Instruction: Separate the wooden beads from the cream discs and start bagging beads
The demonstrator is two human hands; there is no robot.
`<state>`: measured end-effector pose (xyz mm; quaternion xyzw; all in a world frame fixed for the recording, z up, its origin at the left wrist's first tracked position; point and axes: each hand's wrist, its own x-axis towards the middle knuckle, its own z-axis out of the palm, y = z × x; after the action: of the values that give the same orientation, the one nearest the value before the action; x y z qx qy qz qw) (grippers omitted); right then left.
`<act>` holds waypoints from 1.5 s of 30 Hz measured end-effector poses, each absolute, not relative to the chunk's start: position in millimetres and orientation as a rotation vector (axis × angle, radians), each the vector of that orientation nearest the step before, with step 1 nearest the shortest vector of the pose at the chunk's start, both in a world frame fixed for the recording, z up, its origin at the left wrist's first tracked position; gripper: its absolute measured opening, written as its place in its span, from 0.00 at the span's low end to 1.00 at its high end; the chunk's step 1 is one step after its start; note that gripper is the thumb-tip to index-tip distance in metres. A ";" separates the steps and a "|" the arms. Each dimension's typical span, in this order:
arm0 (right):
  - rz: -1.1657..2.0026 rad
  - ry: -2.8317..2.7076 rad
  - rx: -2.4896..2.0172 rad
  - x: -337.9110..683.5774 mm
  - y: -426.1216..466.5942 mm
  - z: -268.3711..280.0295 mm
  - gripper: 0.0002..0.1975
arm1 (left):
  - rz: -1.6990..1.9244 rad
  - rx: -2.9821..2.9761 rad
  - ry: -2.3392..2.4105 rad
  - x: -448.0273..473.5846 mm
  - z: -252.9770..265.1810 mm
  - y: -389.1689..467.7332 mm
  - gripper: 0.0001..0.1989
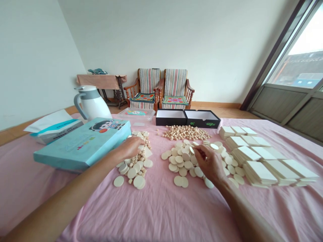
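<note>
My right hand pinches a thin round wooden disc between thumb and fingers, just above a wide pile of pale wooden discs. On the left, my left hand reaches over a smaller mixed pile, its fingers drawn together. Whatever they hold, if anything, is hidden. That pile has round discs and small wooden beads in it, with a pale square piece at its right side. A heap of round wooden beads lies behind the discs.
Stacks of pale rectangular pieces stand at the right on the pink cloth. At the left are a light-blue box, a tissue pack and a white jug. Behind sit a clear plastic box and black open boxes.
</note>
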<state>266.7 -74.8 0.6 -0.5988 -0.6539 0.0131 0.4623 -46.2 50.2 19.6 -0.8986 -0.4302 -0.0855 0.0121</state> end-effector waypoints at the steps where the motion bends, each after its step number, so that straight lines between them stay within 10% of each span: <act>1: 0.033 -1.605 -1.472 267.0 -74.6 0.2 0.09 | -0.242 -2.799 -1.327 -46.4 20.0 50.9 0.18; 24: -0.007 -1.519 -1.533 279.1 -71.9 3.3 0.07 | -0.972 -3.129 -0.683 97.1 31.5 -10.5 0.17; 45: 0.028 -1.719 -1.466 253.2 -80.6 -2.7 0.07 | -0.282 -3.336 -0.985 -60.3 38.0 -53.8 0.10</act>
<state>253.2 -80.6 -2.7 -0.5868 -0.6879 0.0114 0.4270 -60.3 -53.8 38.0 -0.9415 -0.2779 -0.0796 -0.1731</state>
